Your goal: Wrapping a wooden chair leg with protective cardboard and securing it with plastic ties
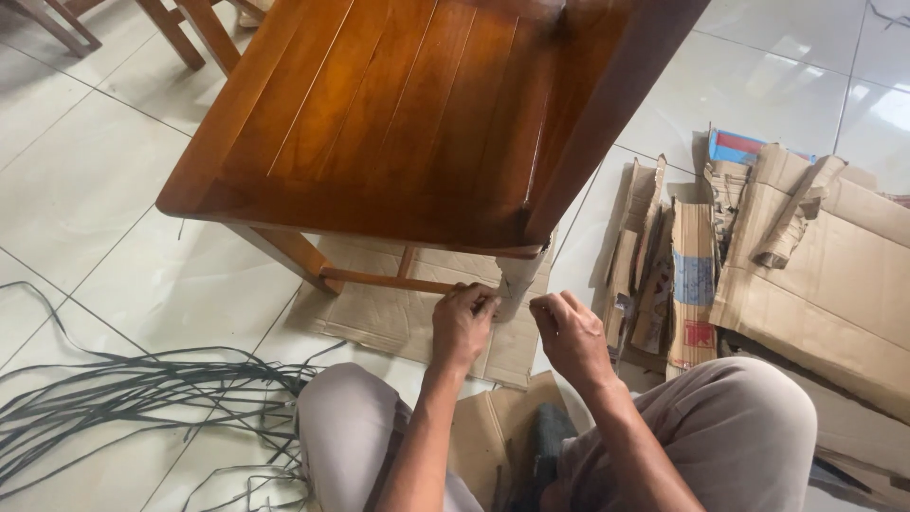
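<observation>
A brown wooden chair [398, 123] stands on flattened cardboard [398, 318] in front of me. One of its legs [517, 280] is wrapped in pale covering near the top. My left hand [462, 322] is closed, fingertips pinching at the base of that wrapped leg next to the lower rung [389, 281]. My right hand [569, 332] is loosely curled just right of the leg, close to it; what it pinches is too small to tell. My knees [351, 427] frame both hands.
A bundle of dark thin strips [133, 398] lies spread on the white tile floor at the left. A pile of torn cardboard pieces [796, 256] fills the right side. Legs of other furniture [180, 33] show at the top left.
</observation>
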